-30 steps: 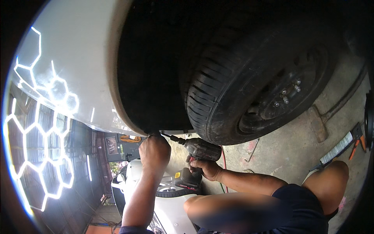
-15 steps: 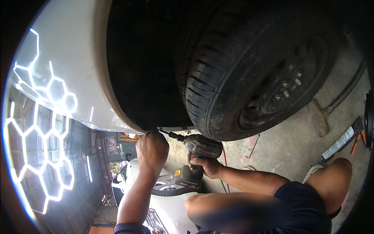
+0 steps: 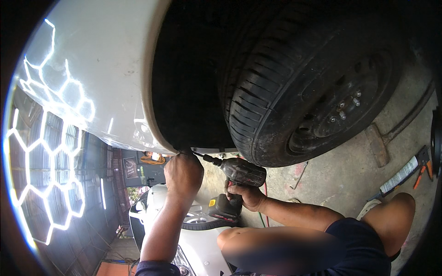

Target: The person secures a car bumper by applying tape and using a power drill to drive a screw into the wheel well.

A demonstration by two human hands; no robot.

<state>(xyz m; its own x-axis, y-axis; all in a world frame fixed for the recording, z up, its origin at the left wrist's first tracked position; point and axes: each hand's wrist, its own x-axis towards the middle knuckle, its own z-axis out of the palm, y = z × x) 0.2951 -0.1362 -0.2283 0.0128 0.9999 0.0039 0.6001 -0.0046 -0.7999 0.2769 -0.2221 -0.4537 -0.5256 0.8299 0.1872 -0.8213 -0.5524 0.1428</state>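
My right hand (image 3: 251, 197) is wrapped around the handle of a dark cordless impact driver (image 3: 244, 172) with a battery pack (image 3: 225, 208) at its base. The driver's long bit (image 3: 206, 157) points left toward the lower edge of the wheel arch. There my left hand (image 3: 185, 174) is closed at the rim of the white fender (image 3: 155, 124), beside the black wheel-arch liner (image 3: 189, 106). Its fingertips are turned away, so whatever they grip is hidden. The bit's tip ends close by my left knuckles; whether it touches a fastener I cannot tell.
A black tyre on a steel wheel (image 3: 262, 106) stands right of the arch. On the concrete floor lie a hammer (image 3: 380, 147), a sealant tube (image 3: 399, 177), orange-handled pliers (image 3: 422, 172) and a thin bent rod (image 3: 300, 175). Another white car (image 3: 202, 244) is beyond my arms.
The view has shifted slightly, so the fender and wheel sit further right. Both hands keep their places at the arch edge, the driver still held with its bit toward the left hand.
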